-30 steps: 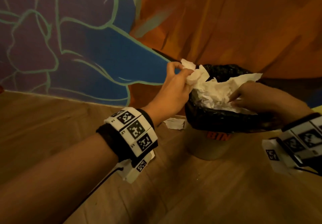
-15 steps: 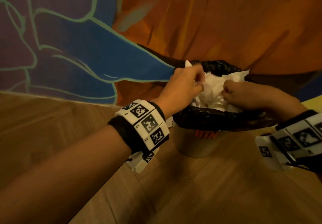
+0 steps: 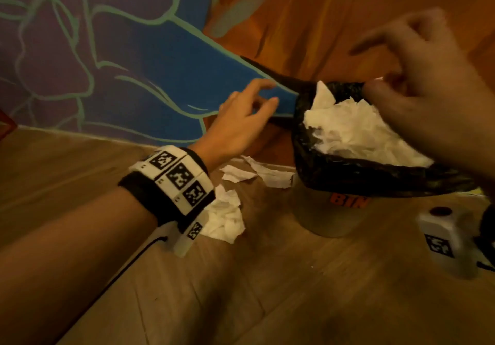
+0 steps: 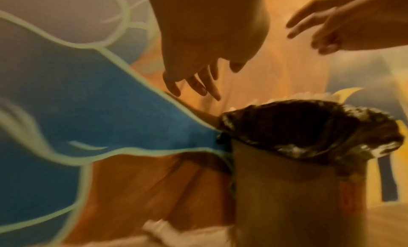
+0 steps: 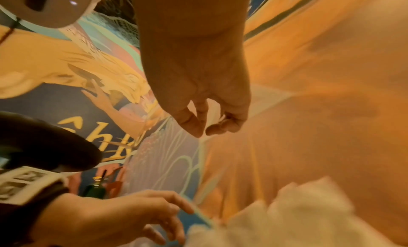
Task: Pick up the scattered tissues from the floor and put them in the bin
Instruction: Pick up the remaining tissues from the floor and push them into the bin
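1. Your painted wall mural (image 3: 134,63), with blue and purple shapes outlined in pale green and a broad orange area, fills the view from 9 o'clock round to 2 o'clock, behind everything else.
2. The brown wooden plank floor (image 3: 294,291) takes up the lower half, from 8 o'clock to 4 o'clock.
3. Your round pale bin (image 3: 326,218), with orange lettering on its side, stands on the floor at about 3 o'clock from the picture's centre, against the wall. A crinkled black plastic liner (image 3: 348,175) is folded over its rim.
4. A heap of crumpled white tissues (image 3: 353,130) fills the bin's mouth and rises above the liner's edge.
5. Your right hand (image 3: 428,90) hangs above the bin at 2 o'clock, blurred, fingers loosely spread and holding nothing; the right wrist view shows its thumb and fingertips apart with nothing between them.
6. Your left hand (image 3: 241,127) hovers at 9 o'clock from the bin, just beside the liner, fingers relaxed and empty. A black strap with white square-patterned marker blocks (image 3: 176,181) wraps its wrist.
7. One crumpled white tissue wad (image 3: 225,216) lies on the floor under your left wrist, at 8 o'clock from the bin.
8. Two flatter torn white tissue scraps (image 3: 257,174) lie on the floor at the wall's foot, just beside the bin at its 9 o'clock.
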Action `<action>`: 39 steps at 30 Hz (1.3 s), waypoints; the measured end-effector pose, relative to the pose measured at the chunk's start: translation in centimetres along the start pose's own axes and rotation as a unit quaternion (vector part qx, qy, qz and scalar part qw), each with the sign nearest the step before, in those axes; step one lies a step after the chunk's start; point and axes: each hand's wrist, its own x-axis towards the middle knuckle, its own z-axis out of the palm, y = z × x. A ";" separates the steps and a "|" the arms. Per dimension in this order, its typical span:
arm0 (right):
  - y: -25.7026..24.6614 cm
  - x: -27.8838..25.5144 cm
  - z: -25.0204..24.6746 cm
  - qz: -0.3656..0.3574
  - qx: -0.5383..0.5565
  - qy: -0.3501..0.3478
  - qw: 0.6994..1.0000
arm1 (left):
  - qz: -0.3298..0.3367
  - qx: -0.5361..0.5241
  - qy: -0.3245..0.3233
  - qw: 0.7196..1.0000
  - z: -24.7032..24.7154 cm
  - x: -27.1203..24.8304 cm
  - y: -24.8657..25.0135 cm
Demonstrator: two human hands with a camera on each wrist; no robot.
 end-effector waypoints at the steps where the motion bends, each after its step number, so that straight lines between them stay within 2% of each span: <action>1: -1.2 -0.1 1.2 -0.022 0.026 -0.011 0.999 | -0.027 0.014 0.000 1.000 -1.0 -0.7 -1.5; 4: -3.7 -0.6 5.3 -0.094 0.081 -0.073 0.990 | -0.105 0.103 -0.032 0.989 -2.8 -3.3 -6.4; 8: -4.5 -1.3 13.5 -0.113 0.105 -0.223 0.963 | -0.213 0.209 -0.153 0.942 -3.3 -8.9 -13.3; 11: -2.9 -2.4 19.5 -0.093 0.072 -0.319 0.940 | -0.218 0.246 -0.223 0.918 -2.1 -13.3 -17.3; 13: -1.6 -3.3 22.8 -0.067 0.067 -0.358 0.929 | -0.223 0.266 -0.265 0.900 -1.0 -15.2 -18.6; 17: 0.2 -4.2 27.3 -0.037 0.083 -0.353 0.931 | -0.212 0.321 -0.327 0.863 0.9 -16.5 -19.7; 20: 0.7 -4.5 29.9 -0.005 0.096 -0.417 0.904 | -0.185 0.370 -0.329 0.849 1.6 -16.5 -20.1; 22: 0.8 -4.9 31.5 -0.030 0.042 -0.439 0.897 | -0.166 0.382 -0.349 0.839 1.8 -16.4 -19.9; 24: 1.0 -5.1 32.1 -0.040 0.020 -0.419 0.907 | -0.171 0.379 -0.362 0.834 1.7 -16.3 -19.7; 28: 1.8 -4.3 30.6 0.028 0.050 -0.332 0.942 | -0.215 0.339 -0.303 0.864 0.0 -16.3 -19.6; 30: 1.9 -3.2 28.7 0.060 0.069 -0.267 0.959 | -0.242 0.326 -0.242 0.881 -1.4 -15.5 -19.0; 33: 0.9 -1.3 24.7 0.081 0.139 -0.169 0.972 | -0.265 0.242 -0.125 0.925 -3.0 -12.9 -17.0; 37: -2.0 1.0 18.3 0.042 0.213 -0.054 0.975 | -0.240 0.172 0.032 0.955 -4.0 -8.8 -13.4; 39: -3.0 1.8 15.0 0.009 0.216 -0.006 0.976 | -0.212 0.127 0.078 0.966 -3.9 -6.8 -11.4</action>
